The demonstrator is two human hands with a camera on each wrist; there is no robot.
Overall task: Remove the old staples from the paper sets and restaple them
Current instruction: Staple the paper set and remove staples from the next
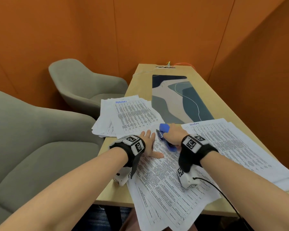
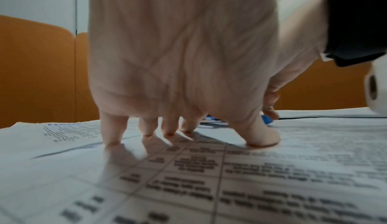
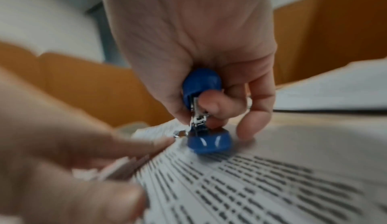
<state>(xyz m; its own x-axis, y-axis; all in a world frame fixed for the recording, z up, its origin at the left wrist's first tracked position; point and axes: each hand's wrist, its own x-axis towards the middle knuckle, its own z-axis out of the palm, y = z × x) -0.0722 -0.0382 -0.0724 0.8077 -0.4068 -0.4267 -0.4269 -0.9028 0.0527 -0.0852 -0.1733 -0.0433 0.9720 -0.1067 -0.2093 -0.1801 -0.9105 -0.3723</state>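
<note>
On the tabletop (image 1: pixel 207 90), your left hand (image 1: pixel 148 142) lies spread on the thin, floppy paper set (image 1: pixel 165 180); your right hand (image 1: pixel 173 133) grips the rigid stapler (image 1: pixel 163 127) at its corner.

The blue stapler (image 1: pixel 165 136) sits at the far corner of the nearest paper set (image 1: pixel 167 185) — a fanned sheaf of white sheets printed with dense black tables, lying askew and overhanging the near table edge. Its metal mouth straddles that corner, with its blue base on the printed page. Two more paper sets lie flat on the table: one (image 1: pixel 130 114) at far left, loosely stacked with blue handwriting on top, another (image 1: pixel 237 147) to the right, likewise headed in blue.
</note>
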